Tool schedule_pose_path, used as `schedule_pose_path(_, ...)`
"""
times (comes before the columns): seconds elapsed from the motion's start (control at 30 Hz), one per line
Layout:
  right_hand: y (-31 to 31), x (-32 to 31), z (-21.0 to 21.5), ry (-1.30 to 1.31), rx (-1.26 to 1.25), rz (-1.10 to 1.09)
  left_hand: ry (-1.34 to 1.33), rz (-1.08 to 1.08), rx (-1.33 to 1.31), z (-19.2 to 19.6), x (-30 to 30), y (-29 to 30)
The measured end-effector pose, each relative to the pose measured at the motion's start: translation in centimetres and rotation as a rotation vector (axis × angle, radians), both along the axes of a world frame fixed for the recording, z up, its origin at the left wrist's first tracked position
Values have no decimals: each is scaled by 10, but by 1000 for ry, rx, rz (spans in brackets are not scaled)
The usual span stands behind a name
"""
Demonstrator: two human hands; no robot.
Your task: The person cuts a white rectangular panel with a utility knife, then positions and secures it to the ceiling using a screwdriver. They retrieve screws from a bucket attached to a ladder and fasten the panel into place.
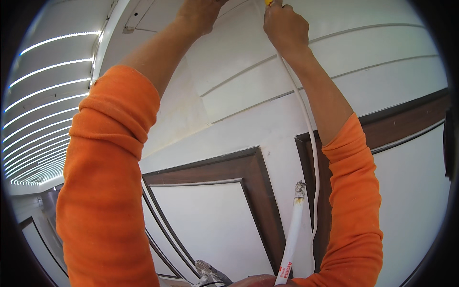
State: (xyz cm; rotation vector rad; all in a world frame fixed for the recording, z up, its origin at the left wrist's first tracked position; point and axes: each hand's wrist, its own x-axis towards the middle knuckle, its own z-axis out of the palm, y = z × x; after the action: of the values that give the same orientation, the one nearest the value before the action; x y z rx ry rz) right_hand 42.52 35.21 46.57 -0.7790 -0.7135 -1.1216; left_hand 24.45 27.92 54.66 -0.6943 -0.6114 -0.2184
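One package only — a slim white tube (292, 234) with red print, standing upright low at centre-right, near the wall.

Hands raised side by side at the ceiling

A cable (313, 158) is hanging from the right hand (285, 26), right of the left hand (201, 12); a tube (292, 234) is standing left of it.

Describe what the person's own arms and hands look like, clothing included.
Both arms wear loose bright orange long sleeves, pushed up and bunched above the elbows, leaving the forearms bare. The left hand and right hand are bare: no gloves, watch or rings are visible.
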Motion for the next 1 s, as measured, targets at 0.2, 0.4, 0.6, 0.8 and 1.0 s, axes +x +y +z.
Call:
schedule_pose_path(0.2,-25,23,16,-168,-302,1536,-66,37,-29,13,-5,8)
schedule_pose_path(0.4,-19,47,7,-306,-325,1841,9,-52,-8,0,3,10)
schedule_pose_path(0.6,11,31,17,-184,49,380,93,-86,-22,16,-15,10)
schedule_pose_path(0.8,28,18,30,-197,232,195,49,-63,-50,10,1,6)
schedule_pose_path(1.0,-36,23,13,-238,-294,1528,-88,61,-91,-7,4,-17)
